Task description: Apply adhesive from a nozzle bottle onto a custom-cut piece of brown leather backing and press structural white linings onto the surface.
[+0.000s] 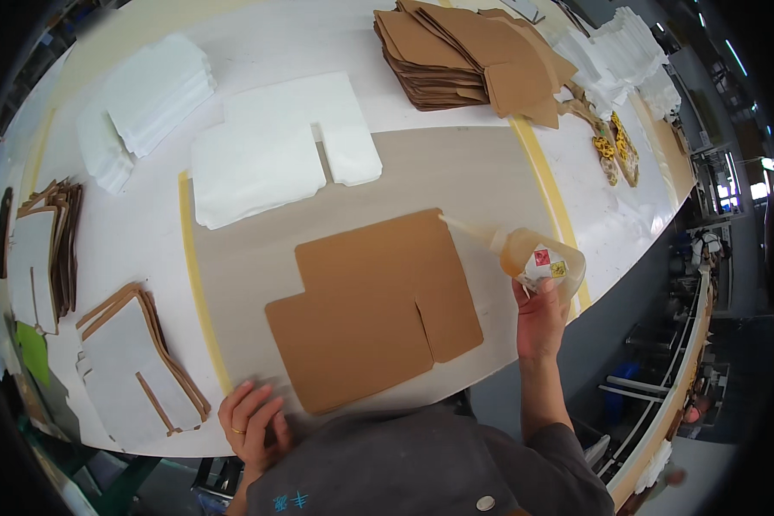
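Now, nearest, the left hand (254, 423) rests empty at the table's (155, 236) edge, fingers loosely curled, perhaps for balance. Just beyond, the notched brown sheet (374, 318) lies flat, probably for easy reach, while the right hand (540, 325) grips the squeeze bottle (542, 258) tipped over, seemingly to aim its nozzle (471, 228) at the sheet's far corner; contact there is unclear, the gripping fingers mostly hidden. Farther off, white sheets (267, 155) overlap too closely to count.
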A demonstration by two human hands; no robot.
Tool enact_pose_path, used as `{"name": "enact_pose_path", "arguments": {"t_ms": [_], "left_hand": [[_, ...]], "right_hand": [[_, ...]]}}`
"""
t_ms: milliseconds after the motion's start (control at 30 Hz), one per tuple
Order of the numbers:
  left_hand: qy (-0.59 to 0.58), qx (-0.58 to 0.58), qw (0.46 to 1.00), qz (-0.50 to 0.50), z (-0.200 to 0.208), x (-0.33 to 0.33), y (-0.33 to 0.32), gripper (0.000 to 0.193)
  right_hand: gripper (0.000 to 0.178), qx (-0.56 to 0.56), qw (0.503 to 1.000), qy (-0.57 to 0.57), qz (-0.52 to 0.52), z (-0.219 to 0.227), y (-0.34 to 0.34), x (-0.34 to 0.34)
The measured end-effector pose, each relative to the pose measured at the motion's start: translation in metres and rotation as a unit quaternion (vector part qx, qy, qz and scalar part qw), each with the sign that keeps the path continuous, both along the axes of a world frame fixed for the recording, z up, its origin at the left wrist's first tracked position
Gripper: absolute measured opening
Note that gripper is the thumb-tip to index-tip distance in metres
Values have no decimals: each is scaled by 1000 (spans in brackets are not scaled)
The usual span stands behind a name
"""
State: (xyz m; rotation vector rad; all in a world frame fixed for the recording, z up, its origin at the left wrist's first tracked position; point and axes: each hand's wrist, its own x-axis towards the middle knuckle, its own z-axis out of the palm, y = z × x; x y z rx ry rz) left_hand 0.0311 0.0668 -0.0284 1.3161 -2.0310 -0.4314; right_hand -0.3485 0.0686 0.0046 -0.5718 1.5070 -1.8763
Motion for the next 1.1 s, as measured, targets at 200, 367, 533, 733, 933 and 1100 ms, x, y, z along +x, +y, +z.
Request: {"name": "enact_pose_path", "arguments": {"t_ms": [200, 367, 533, 733, 933, 1100], "left_hand": [[-8, -4, 1000, 0, 2, 2, 6, 16], [-12, -6, 1000, 4, 3, 2, 3, 19], [-8, -4, 1000, 7, 2, 2, 3, 20], [-4, -11, 1000, 1, 2, 2, 3, 20], [-3, -15, 1000, 0, 2, 4, 3, 18], [1, -22, 1000, 2, 3, 6, 1, 16]], "right_hand": [[52, 8, 1000, 9, -19, -3, 1, 2], [53, 24, 999, 11, -26, -1, -7, 5], [53, 38, 999, 18, -27, 0, -11, 7], [53, 49, 997, 41, -32, -1, -12, 10], [57, 51, 998, 46, -15, -2, -12, 23], [53, 29, 995, 74, 55, -10, -17, 47]]}}
